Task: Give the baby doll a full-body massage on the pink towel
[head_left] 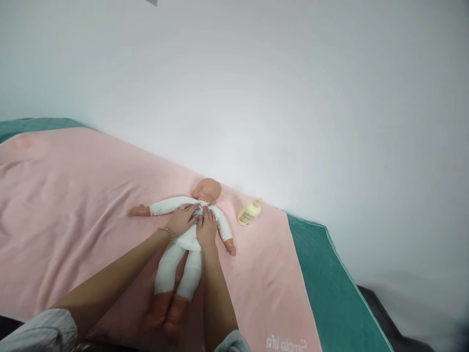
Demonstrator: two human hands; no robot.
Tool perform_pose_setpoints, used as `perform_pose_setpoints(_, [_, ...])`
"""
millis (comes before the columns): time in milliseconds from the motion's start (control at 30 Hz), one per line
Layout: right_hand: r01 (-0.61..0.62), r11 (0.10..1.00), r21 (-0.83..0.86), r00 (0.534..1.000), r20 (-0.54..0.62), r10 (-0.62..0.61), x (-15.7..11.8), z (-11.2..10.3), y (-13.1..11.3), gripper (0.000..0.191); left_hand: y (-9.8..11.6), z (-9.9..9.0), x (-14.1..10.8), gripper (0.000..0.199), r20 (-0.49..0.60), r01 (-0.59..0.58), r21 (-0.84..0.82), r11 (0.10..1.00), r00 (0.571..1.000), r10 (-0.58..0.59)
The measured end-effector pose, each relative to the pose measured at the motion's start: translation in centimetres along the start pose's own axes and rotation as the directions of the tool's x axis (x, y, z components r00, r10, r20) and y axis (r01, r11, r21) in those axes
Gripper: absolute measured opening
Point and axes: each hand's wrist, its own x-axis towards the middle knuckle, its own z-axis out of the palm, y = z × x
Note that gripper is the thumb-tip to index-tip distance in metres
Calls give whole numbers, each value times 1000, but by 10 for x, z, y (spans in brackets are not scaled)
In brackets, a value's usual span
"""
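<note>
A baby doll [188,239] with a white cloth body lies stretched out on a pink cloth, its head turned toward the wall and its arms spread. My left hand [182,220] rests flat on the left side of the doll's chest, fingers extended, with a beaded bracelet on the wrist. On the other side of the chest lies my right hand [207,228], also flat with its fingers stretched out. Between the two hands a small greyish-blue patch shows on the chest. A pale yellow bottle [249,212] lies tilted to the right of the doll, untouched.
The pink cloth [91,195] is wrinkled on the left and carries lettering at its lower right. Beneath it a green cover [330,274] shows at the right and at the far left. A white wall [256,98] rises right behind the doll's head.
</note>
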Motion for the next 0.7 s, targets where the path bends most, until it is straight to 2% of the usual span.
perform_pose_setpoints(267, [-36, 999, -5, 998, 53, 36, 2, -1, -2, 45, 0, 1, -1, 38, -2, 29, -33, 999, 1000, -29])
perform_pose_setpoints(433, [-22, 1000, 6, 1000, 18, 22, 0, 0, -1, 45, -1, -1, 0, 40, 2, 9, -110, 994, 1000, -9])
perform_pose_setpoints(567, [-18, 997, 79, 999, -38, 21, -3, -4, -2, 44, -1, -7, -8, 45, -6, -29, -204, 978, 1000, 28])
perform_pose_setpoints(633, [-25, 991, 130, 995, -88, 37, -6, -7, -3, 44, -1, -11, -18, 47, -50, -9, -286, 958, 999, -6])
perform_pose_setpoints(700, [-46, 984, 172, 989, -134, 69, -8, -10, -3, 44, -1, -14, -32, 46, -113, 58, -401, 914, 987, -112])
